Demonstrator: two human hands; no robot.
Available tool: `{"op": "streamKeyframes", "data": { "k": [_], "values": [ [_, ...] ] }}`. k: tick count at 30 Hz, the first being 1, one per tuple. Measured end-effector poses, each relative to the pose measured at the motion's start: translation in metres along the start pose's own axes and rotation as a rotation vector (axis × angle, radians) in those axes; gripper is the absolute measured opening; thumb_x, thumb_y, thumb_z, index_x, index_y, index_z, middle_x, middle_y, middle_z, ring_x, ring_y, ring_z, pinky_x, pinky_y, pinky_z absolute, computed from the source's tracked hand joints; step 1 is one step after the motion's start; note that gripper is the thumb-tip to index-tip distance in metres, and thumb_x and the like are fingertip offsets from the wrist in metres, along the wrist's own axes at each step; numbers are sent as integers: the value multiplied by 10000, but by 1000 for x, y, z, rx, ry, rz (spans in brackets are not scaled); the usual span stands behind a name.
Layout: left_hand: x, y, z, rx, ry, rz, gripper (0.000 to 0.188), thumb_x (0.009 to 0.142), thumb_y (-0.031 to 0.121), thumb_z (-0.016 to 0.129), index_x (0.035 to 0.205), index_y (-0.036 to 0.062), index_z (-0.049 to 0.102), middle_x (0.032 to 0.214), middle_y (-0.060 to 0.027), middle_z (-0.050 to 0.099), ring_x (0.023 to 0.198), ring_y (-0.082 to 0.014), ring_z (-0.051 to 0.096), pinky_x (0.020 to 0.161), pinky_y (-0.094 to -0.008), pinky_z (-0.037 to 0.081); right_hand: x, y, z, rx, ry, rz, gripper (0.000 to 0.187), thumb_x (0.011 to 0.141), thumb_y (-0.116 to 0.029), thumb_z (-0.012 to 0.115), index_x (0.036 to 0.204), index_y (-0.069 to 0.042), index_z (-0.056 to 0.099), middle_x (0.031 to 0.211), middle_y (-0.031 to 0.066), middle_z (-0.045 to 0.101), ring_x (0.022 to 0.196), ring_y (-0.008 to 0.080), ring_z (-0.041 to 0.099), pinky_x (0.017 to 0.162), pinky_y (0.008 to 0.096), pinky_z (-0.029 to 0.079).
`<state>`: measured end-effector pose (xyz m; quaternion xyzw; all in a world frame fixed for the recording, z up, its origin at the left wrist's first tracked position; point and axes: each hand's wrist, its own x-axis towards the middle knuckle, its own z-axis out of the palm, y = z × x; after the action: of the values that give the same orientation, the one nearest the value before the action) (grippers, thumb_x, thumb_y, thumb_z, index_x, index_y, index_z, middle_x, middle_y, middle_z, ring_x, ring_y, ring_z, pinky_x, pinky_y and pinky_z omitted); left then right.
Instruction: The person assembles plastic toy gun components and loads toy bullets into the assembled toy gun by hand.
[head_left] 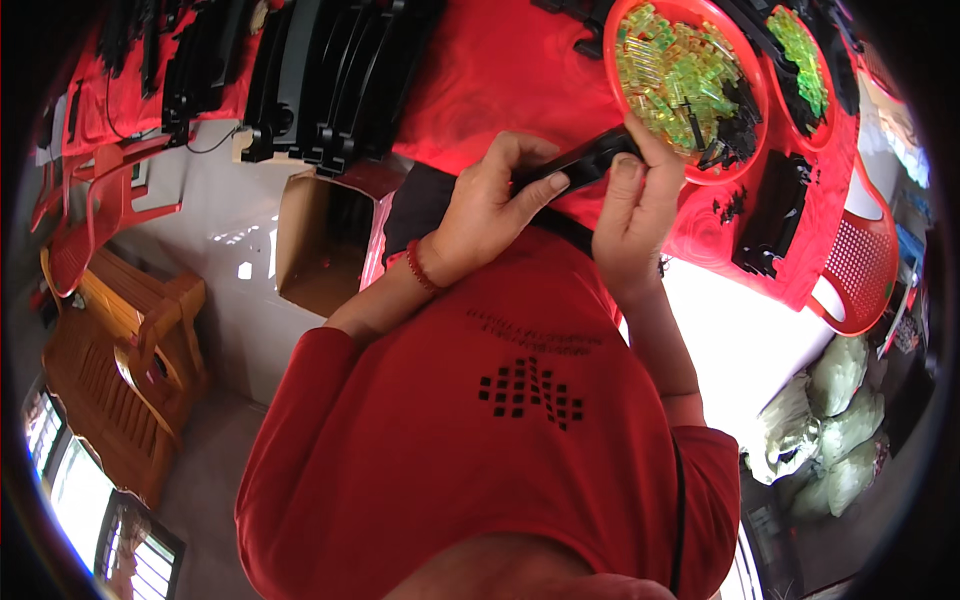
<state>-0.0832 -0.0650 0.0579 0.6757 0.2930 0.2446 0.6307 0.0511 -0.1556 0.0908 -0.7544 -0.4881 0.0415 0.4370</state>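
A long, dark black plastic part (592, 160) lies across both hands in front of my chest, near the table's front edge. My left hand (490, 205) is wrapped round its left end, thumb along the near side. My right hand (640, 200) grips the other end between thumb and fingers. The fingers partly cover the part, so its exact kind is not clear. Just beyond my right hand, a red round basin (715, 180) holds many small clear yellow-green plastic pieces (670, 70) and small black pieces (738, 125).
Long black plastic strips (350, 85) lie side by side at the table's left. A second basin (828, 95) with green pieces and a black part (775, 215) are at right. Around the table stand a cardboard box (300, 260), red chair (868, 265), wooden chair (110, 390) and plastic bags (840, 440).
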Motion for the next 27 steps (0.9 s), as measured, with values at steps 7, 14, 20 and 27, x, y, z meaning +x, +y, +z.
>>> {"op": "streamKeyframes", "data": {
  "k": [7,14,20,27],
  "values": [
    [0,-14,5,-252,72,-110,327,885,63,725,1118,14,501,955,-104,666,857,-153,672,722,-257,542,1,0,6,47,62,-120,339,902,-48,581,1236,7,572,1083,129,648,915,241,597,897,372,343],
    [-3,-15,3,-149,34,-126,444,871,22,728,1168,20,400,917,-105,686,856,-120,658,720,-252,527,-3,-9,1,20,34,-130,334,914,-72,586,1237,12,565,1056,133,641,885,264,574,854,384,367],
    [-10,-12,7,-248,8,-208,426,893,56,717,1167,14,394,900,-98,695,837,-124,655,723,-266,517,-7,-16,-5,-54,-11,-140,340,907,-66,591,1235,19,563,1040,125,639,870,267,571,857,398,372],
    [9,-14,4,-328,-182,-266,277,946,124,668,1092,16,458,916,-65,658,846,-103,632,717,-245,506,6,0,-3,-14,-17,118,266,936,-71,589,1193,-4,603,986,123,637,865,250,569,882,386,378]
  ]
}}
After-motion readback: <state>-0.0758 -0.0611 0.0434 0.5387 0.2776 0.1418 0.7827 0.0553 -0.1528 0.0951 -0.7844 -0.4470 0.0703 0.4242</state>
